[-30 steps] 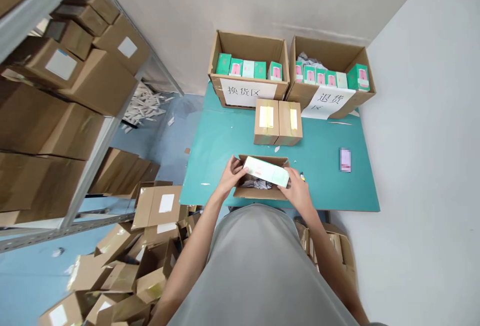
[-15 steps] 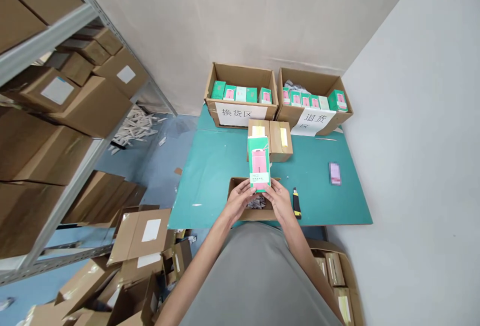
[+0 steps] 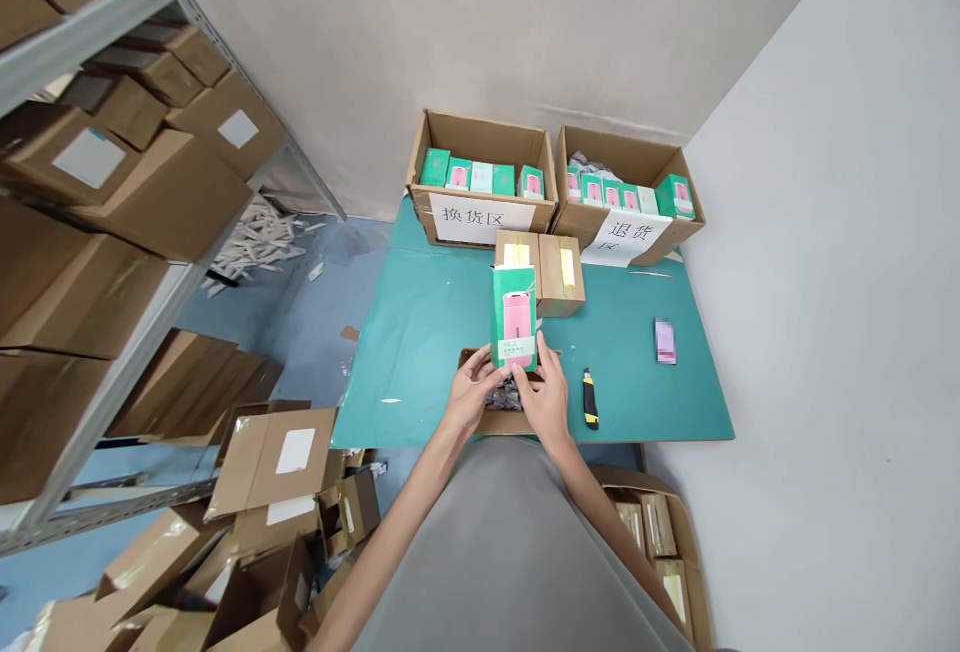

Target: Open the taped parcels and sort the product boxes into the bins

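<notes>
Between my two hands a green product box (image 3: pixel 515 317) with a pink bottle-like picture on its front is held up, its front facing me. My left hand (image 3: pixel 474 387) grips its lower left edge, thumb across the front. Around its lower right side, my right hand (image 3: pixel 546 392) is closed, thumb also on the front. Below the hands, an open cardboard box (image 3: pixel 506 422) with crumpled grey paper inside sits at the table's near edge, partly hidden. To the right of my right hand lies a black and yellow utility knife (image 3: pixel 591 400).
Two labelled cartons (image 3: pixel 480 217) (image 3: pixel 628 237) with green boxes stand at the back of the green table (image 3: pixel 405 332). Two small closed cartons (image 3: pixel 562 277) stand before them. A phone (image 3: pixel 664 341) lies right. Shelving (image 3: pixel 90 27) and piled cartons (image 3: pixel 270 462) fill the left.
The green box has turned slightly, so its left side now shows. My right hand has moved a little left and higher along the box, and the camera view has shifted slightly.
</notes>
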{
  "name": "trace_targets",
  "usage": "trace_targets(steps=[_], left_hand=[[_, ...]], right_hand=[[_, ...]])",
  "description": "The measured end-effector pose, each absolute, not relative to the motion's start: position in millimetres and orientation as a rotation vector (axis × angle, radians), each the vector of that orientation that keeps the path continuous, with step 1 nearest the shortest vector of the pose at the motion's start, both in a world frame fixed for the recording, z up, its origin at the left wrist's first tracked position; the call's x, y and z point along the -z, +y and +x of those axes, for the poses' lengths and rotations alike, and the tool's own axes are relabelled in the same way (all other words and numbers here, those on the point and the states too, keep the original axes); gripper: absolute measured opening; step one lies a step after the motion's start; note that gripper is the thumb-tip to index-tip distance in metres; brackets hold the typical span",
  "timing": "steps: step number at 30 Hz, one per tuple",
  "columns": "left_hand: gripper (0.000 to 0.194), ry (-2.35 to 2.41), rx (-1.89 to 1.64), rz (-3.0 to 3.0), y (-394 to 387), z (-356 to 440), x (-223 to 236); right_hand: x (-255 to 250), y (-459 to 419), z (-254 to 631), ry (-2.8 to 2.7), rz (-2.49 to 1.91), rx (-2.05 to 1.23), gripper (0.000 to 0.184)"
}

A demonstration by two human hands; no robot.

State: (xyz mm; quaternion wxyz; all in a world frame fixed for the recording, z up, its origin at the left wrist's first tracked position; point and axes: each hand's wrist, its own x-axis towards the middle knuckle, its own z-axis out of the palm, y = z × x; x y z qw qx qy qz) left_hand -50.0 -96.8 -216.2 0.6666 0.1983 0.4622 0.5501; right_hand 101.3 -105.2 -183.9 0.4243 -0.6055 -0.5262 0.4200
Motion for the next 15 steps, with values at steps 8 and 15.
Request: trace_targets(steps=[8,15], left_hand=[[0.075,1.132,-1.357,0.581,-109.3,-47.6,220.6],[0.060,0.897,-1.247,0.386,-126.6,-74.3,216.7]], right_hand=[[177.3,-106.0,82.6,-1.242,-1.475,-1.128,0.098],[188.3,-110.6,61.7,-0.846,-1.351,-1.385,0.105]])
